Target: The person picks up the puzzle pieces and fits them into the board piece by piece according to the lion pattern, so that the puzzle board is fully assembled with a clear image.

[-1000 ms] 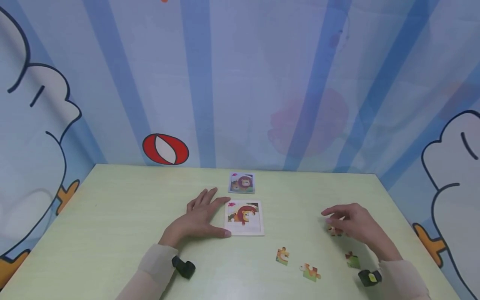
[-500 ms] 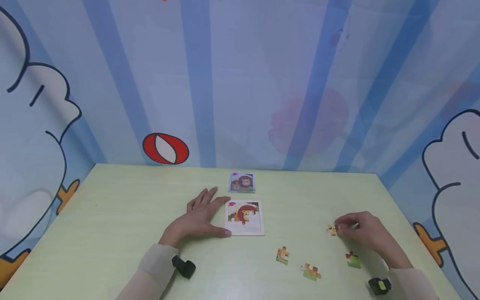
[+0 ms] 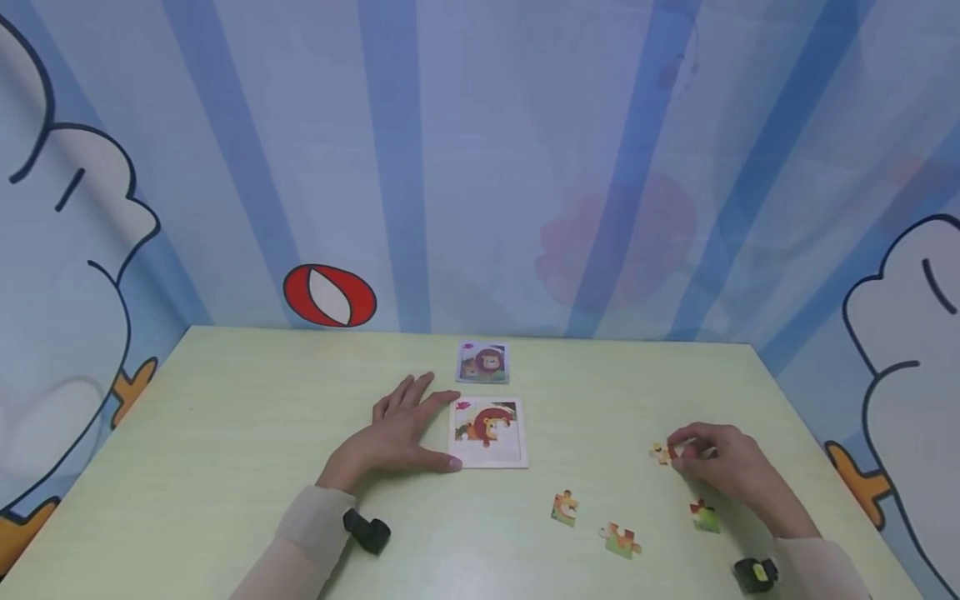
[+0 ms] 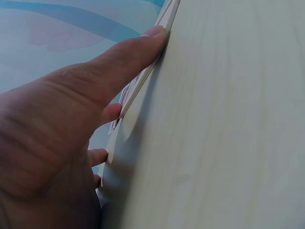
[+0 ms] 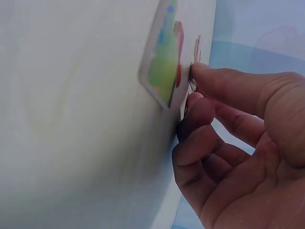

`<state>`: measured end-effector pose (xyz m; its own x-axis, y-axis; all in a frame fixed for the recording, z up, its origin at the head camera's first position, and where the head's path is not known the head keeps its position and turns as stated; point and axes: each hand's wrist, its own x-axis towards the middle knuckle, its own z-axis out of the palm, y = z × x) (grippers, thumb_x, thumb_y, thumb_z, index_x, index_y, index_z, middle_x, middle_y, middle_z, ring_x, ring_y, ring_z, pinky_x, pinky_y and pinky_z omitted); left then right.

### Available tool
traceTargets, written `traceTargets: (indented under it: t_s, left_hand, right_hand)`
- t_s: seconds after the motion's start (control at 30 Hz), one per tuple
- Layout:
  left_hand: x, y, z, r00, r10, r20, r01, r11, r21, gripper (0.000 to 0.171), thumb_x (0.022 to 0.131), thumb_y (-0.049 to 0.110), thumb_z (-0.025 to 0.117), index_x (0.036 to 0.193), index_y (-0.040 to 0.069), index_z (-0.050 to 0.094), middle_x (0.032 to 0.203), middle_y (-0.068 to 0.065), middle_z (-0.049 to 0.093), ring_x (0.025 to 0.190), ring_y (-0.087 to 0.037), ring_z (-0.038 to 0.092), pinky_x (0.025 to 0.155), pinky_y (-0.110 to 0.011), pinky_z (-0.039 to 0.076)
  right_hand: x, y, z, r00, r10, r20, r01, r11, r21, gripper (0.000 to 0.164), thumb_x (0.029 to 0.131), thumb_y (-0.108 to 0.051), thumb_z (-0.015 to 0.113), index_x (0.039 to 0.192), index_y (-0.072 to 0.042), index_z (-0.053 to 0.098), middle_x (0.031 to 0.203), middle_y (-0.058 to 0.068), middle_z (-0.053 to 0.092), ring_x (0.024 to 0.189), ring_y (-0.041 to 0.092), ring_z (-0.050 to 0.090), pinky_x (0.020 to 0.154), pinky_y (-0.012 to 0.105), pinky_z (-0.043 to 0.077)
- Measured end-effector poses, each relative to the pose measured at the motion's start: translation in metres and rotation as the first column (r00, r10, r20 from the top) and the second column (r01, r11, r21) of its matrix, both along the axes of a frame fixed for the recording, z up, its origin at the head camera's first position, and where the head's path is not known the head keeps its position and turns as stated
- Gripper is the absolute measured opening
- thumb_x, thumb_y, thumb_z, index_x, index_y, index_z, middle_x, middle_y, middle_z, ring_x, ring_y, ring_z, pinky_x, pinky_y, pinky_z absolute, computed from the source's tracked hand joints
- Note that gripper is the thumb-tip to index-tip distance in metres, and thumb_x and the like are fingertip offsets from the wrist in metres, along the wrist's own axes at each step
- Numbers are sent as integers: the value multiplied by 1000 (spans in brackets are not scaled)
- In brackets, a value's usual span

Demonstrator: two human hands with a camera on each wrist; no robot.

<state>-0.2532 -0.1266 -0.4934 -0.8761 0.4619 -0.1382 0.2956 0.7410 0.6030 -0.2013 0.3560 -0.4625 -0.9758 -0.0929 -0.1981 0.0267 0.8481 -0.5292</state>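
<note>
My left hand (image 3: 393, 437) lies beside a white-framed lion puzzle board (image 3: 491, 456), thumb and index fingertips at its left corners. In the left wrist view the thumb (image 4: 152, 40) touches the board's edge. Part of the lion picture is filled; the lower part shows bare white. At the right, my right hand (image 3: 727, 458) pinches a small jigsaw piece (image 3: 659, 453) at the table surface between thumb and fingertips, which cover its right end. A green-and-red jigsaw piece (image 3: 705, 516) lies just below that hand, large in the right wrist view (image 5: 162, 64).
Two more jigsaw pieces, one orange and green (image 3: 565, 507) and one with a green base (image 3: 620, 542), lie right of the board toward the front. Behind the board lies a lion picture card (image 3: 483, 363). A blue striped curtain (image 3: 480, 167) rises at the table's back edge.
My right hand has moved slightly right and down, from hovering over the jigsaw piece to pinching its right end. The left hand has stayed at the board.
</note>
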Motion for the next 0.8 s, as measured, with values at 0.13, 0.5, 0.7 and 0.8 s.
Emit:
traceTargets:
  t_s: [0.13,0.5,0.7,0.8]
  left_hand:
    - [0,0,0,1000,0,1,0,1000,9,102,81,57,88,166,30,39,183,-14,8,168,-47,-1,129,-78,6]
    - [1,-1,0,1000,-5,-7,6,1000,30,102,80,60,88,165,31,40,183,-14,9,168,-48,-1,128,-79,6]
    - [1,0,0,1000,7,5,-7,1000,7,101,80,58,88,166,31,40,183,-12,8,169,-46,-2,130,-77,6]
    - [0,1,1,1000,11,3,-11,1000,-8,101,81,57,88,166,32,39,184,-11,7,169,-45,-2,130,-76,7]
  right_hand:
    - [-1,0,-1,1000,-1,-8,1,1000,1,25,100,-20,75,122,-9,75,99,4,75,93,17,67,73,34,50]
    - [-1,-3,-3,998,-62,-13,61,997,-52,21,96,-16,76,112,-7,66,100,7,71,87,17,65,70,32,51]
    - [-1,-5,-2,996,-93,-6,92,992,-88,18,98,-14,74,111,-4,65,102,10,74,80,17,66,64,30,54]
    - [-1,-6,-2,995,-100,-8,98,990,-98,19,100,-16,74,112,-4,67,101,10,76,78,18,67,63,31,54]
